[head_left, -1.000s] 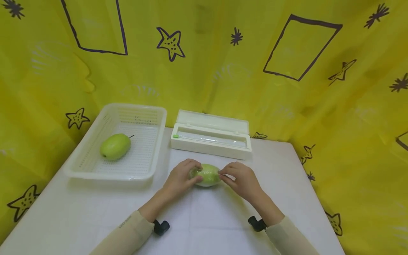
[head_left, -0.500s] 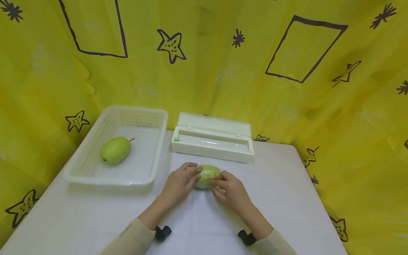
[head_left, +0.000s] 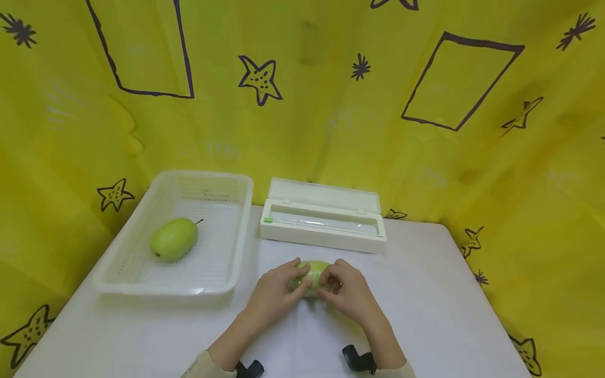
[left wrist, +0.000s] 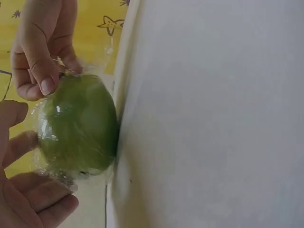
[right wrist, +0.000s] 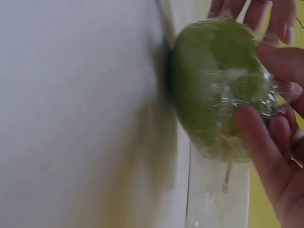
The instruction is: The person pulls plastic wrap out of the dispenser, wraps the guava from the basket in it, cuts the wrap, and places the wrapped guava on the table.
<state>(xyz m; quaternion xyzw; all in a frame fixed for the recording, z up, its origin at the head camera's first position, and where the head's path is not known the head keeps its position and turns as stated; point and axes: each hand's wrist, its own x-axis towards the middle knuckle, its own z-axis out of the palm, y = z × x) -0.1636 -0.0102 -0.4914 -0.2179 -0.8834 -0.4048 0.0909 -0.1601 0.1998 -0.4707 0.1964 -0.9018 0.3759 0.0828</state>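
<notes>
A green fruit (head_left: 315,273), shiny with clear wrap (left wrist: 45,128), sits right between the person's two hands. It is on the white table (head_left: 425,315) or just over it; I can't tell which from here. Its long way goes side to side, from one hand to the other, so each hand has one end. Neither hand is nearer, because both touch it.

The left hand (head_left: 271,294) holds the left end, with the fingers and thumb bent around it, so the fruit lies just to the right of that palm. The right hand (head_left: 352,294) is at the other end, with the fruit to its left. Its fingers are curled in, and they look like they pinch the crinkly wrap there.

Just past the hands is a long white box (head_left: 321,240) with its lid (head_left: 326,195) up and a pale, shiny roll (head_left: 326,223) inside. Well off to the left, a white basket (head_left: 160,289) holds a second fruit (head_left: 174,239), green with no wrap that I can see.
</notes>
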